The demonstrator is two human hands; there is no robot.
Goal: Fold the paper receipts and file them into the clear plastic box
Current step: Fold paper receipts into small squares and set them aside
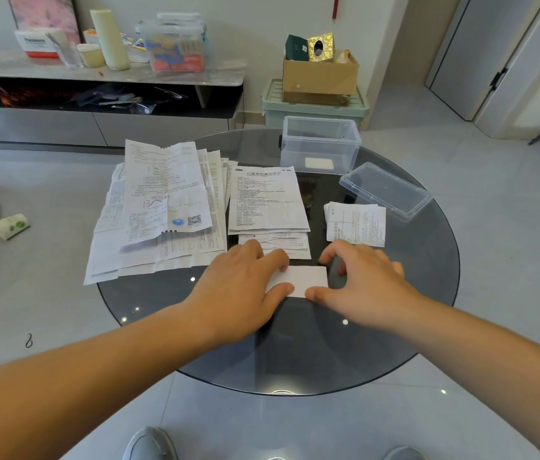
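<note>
Folded receipt (301, 279) flat on the glass counter (295, 353), near its front middle. Pressed at the left end by the left hand (245, 283), fingers laid straight. Pinched at the right end by the right hand (366, 283), grip narrow, thumb on the near edge. Likely to skid on slick glass if pushed unevenly, skewing the crease (or to spring open once released). Clear plastic box (320, 144) well apart at the far rim, 1 slip (320, 163) inside. Risk in reaching there: brushing the unfolded receipts (162, 210), partly overhanging the counter's left edge.
</note>
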